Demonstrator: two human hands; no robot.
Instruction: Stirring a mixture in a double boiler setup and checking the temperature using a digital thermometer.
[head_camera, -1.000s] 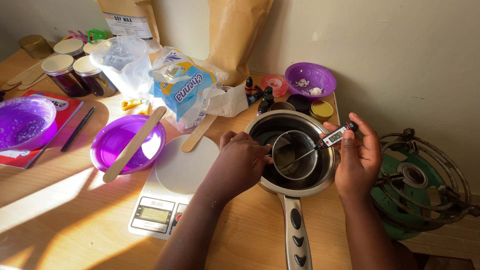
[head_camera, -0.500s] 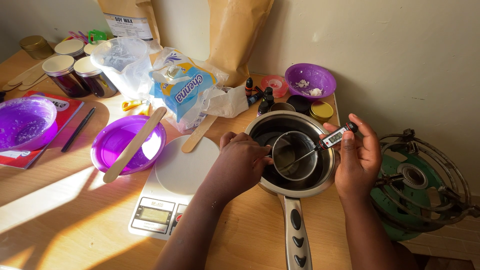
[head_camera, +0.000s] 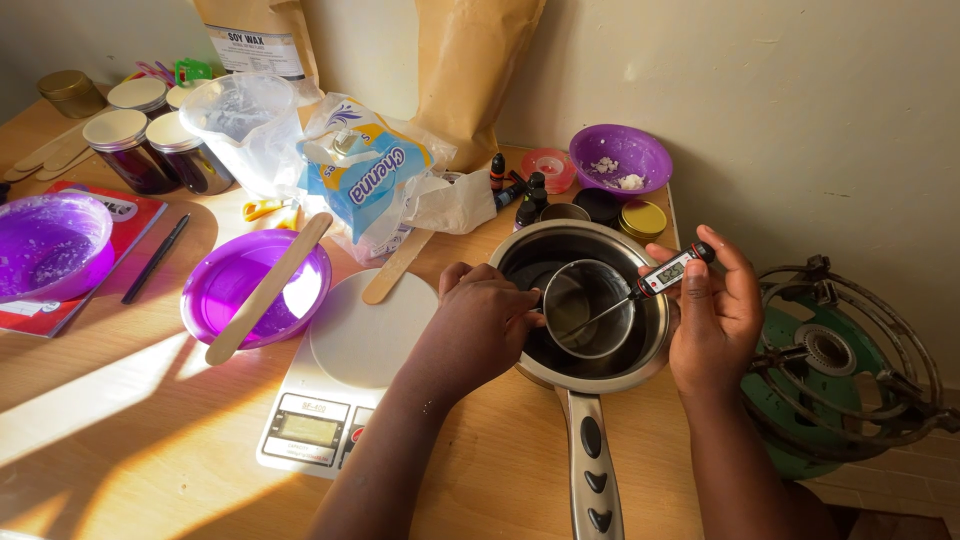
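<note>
My left hand (head_camera: 478, 325) grips the small metal cup (head_camera: 590, 310) steady in the saucepan (head_camera: 655, 345); my right hand (head_camera: 715, 315) pinches the probe thermometer (head_camera: 672, 270), tip dipped inside

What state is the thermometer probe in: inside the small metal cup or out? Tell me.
In. The right hand holds the digital thermometer, and its thin probe slants down into the small metal cup standing inside the saucepan.

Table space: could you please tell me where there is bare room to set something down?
Bare wood lies in front of the purple bowl, left of the kitchen scale, and between scale and pan handle. The back, around the bags and jars, is crowded.
</note>
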